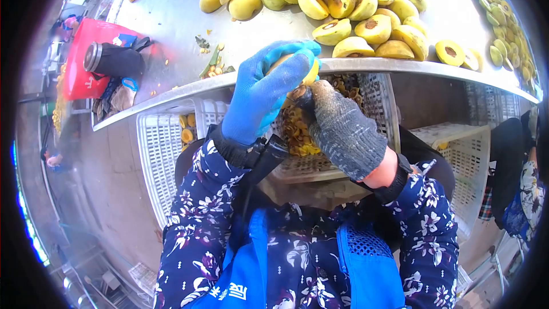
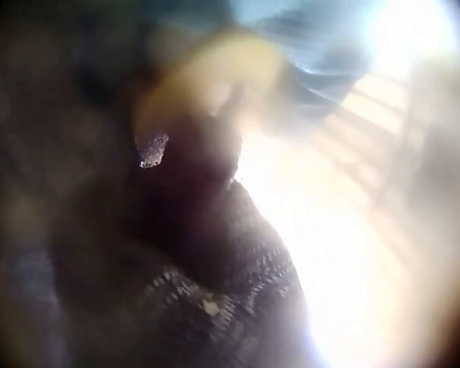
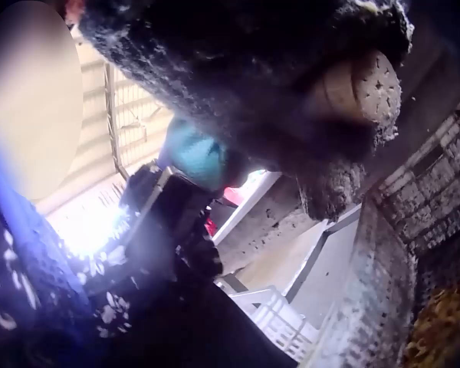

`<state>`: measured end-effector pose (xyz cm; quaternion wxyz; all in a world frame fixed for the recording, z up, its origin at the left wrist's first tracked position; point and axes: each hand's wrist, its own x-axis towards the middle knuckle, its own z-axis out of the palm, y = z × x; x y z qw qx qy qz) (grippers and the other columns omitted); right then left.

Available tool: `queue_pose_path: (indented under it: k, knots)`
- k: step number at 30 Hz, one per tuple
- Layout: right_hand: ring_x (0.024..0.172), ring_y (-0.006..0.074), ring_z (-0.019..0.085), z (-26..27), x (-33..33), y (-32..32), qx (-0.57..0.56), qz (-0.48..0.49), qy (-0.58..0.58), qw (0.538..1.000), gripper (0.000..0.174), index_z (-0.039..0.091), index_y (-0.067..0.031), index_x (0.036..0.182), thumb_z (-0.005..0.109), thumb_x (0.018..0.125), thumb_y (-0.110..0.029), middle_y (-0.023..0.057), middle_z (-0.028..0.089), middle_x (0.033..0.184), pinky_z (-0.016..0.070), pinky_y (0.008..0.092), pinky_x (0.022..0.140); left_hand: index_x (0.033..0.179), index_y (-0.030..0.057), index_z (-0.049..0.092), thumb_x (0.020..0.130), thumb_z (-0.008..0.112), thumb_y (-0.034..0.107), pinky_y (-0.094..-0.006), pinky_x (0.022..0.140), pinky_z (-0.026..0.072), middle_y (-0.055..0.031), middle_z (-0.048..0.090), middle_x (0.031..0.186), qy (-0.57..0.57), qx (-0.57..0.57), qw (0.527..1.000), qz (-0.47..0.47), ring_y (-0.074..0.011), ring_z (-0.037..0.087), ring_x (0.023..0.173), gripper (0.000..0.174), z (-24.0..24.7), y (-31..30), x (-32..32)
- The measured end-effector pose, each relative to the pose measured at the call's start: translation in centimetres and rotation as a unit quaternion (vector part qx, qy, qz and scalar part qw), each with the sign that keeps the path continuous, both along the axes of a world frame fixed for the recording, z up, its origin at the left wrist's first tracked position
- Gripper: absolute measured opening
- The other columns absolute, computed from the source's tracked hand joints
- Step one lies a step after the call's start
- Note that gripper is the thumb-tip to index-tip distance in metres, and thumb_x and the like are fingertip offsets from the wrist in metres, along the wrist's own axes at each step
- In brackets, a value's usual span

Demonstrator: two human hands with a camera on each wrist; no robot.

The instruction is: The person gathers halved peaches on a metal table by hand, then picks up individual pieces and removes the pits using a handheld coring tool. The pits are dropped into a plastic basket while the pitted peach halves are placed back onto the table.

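In the head view my left hand, in a blue glove, grips a yellow peach over the table's front edge. My right hand, in a worn grey knit glove, meets the fruit from the right. Out of its fist pokes the round end of a wooden handle, seen in the right wrist view; the tool's working end is hidden. Blurred in the left wrist view, the peach sits right above the dark glove fingers. Below both hands stands a crate with pits and yellow scraps.
Yellow peach halves lie heaped on the metal table, with more along its right side. At left are a red bag and a black bottle. White crates flank my legs, another at right.
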<state>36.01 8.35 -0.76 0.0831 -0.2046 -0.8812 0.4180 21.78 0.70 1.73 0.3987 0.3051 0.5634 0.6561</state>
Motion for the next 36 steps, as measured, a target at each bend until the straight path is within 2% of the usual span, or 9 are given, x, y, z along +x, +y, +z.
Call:
queue_pose_path:
  k: [13,15,19,21,27,29,31,34,36]
  knots:
    - [0.072,0.0312,0.067,1.8,0.7,1.1,0.217,-0.015,0.005,0.976,0.013,0.056,-0.0087,0.098,0.049,0.091,-0.017,0.0149,0.063,0.084,0.0537,0.0432,0.057,0.110,-0.0034,0.061,0.091,0.062,0.026,-0.0231,0.074,0.0467,-0.0047,0.063,0.094,-0.023,-0.043,0.999,-0.016,-0.0087,0.059,0.082,0.035,2.1,0.4,0.4]
    - [0.072,0.0305,0.067,2.1,0.5,1.0,0.222,-0.023,-0.003,0.975,0.013,0.058,-0.0092,0.097,0.050,0.091,-0.017,0.0148,0.064,0.084,0.0540,0.0425,0.057,0.120,-0.0027,0.054,0.099,0.047,0.022,-0.0329,0.095,0.0479,-0.0145,0.060,0.119,0.090,-0.188,0.978,-0.023,-0.0260,0.060,0.109,0.034,4.1,0.5,0.8]
    - [0.073,0.0287,0.068,2.1,0.5,1.0,0.221,-0.020,0.000,0.975,0.012,0.061,-0.0106,0.092,0.051,0.089,-0.017,0.0138,0.065,0.083,0.0547,0.0416,0.058,0.129,0.0032,0.048,0.100,0.045,0.022,-0.0393,0.094,0.0497,-0.0151,0.058,0.123,0.280,-0.117,0.939,-0.159,-0.0280,0.060,0.108,0.035,0.9,-0.8,-2.0]
    - [0.073,0.0287,0.069,2.0,0.4,1.3,0.243,-0.001,0.012,0.970,0.012,0.062,-0.0110,0.090,0.051,0.089,-0.016,0.0135,0.066,0.083,0.0549,0.0414,0.058,0.123,0.0040,0.050,0.089,0.063,0.022,-0.0369,0.075,0.0574,-0.0093,0.059,0.108,-0.225,-0.151,0.959,-0.079,-0.0194,0.062,0.088,0.041,1.4,-1.6,-1.0]
    - [0.071,0.0284,0.068,2.3,1.2,1.0,0.278,0.018,0.022,0.960,0.011,0.062,-0.0113,0.090,0.052,0.089,-0.016,0.0128,0.066,0.083,0.0549,0.0413,0.057,0.129,0.0064,0.044,0.094,0.056,0.023,-0.0480,0.077,0.0575,-0.0118,0.059,0.109,-0.287,-0.224,0.931,-0.031,-0.0257,0.064,0.093,0.041,2.8,-4.5,-2.6]
    - [0.069,0.0284,0.068,1.5,1.7,0.9,0.280,0.003,0.030,0.959,0.010,0.058,-0.0109,0.093,0.051,0.090,-0.016,0.0124,0.064,0.080,0.0543,0.0412,0.056,0.124,0.0045,0.050,0.092,0.058,0.026,-0.0452,0.081,0.0546,-0.0134,0.061,0.104,-0.149,-0.133,0.980,-0.004,-0.0276,0.063,0.096,0.039,4.5,-8.2,-3.1]
    - [0.067,0.0285,0.068,1.5,2.5,0.7,0.263,0.022,0.020,0.964,0.008,0.055,-0.0104,0.095,0.050,0.090,-0.014,0.0121,0.063,0.078,0.0532,0.0413,0.053,0.120,0.0029,0.056,0.092,0.057,0.023,-0.0394,0.084,0.0503,-0.0151,0.062,0.099,0.321,-0.210,0.921,-0.075,-0.0279,0.062,0.097,0.035,4.9,-13.5,-7.5]
    - [0.066,0.0292,0.067,0.5,3.5,0.9,0.238,0.059,0.014,0.969,0.009,0.056,-0.0092,0.095,0.050,0.090,-0.012,0.0138,0.063,0.080,0.0528,0.0420,0.054,0.118,-0.0001,0.058,0.089,0.060,0.022,-0.0339,0.084,0.0473,-0.0148,0.063,0.101,0.338,-0.328,0.882,0.018,-0.0244,0.061,0.098,0.036,5.2,-20.5,-10.1]
    - [0.067,0.0294,0.067,0.1,3.4,1.3,0.240,0.052,0.016,0.969,0.009,0.056,-0.0089,0.095,0.050,0.089,-0.011,0.0138,0.063,0.080,0.0529,0.0420,0.055,0.121,0.0014,0.059,0.089,0.061,0.019,-0.0338,0.085,0.0471,-0.0135,0.063,0.100,0.656,-0.417,0.628,0.028,-0.0239,0.060,0.096,0.037,5.8,-21.5,-9.7]
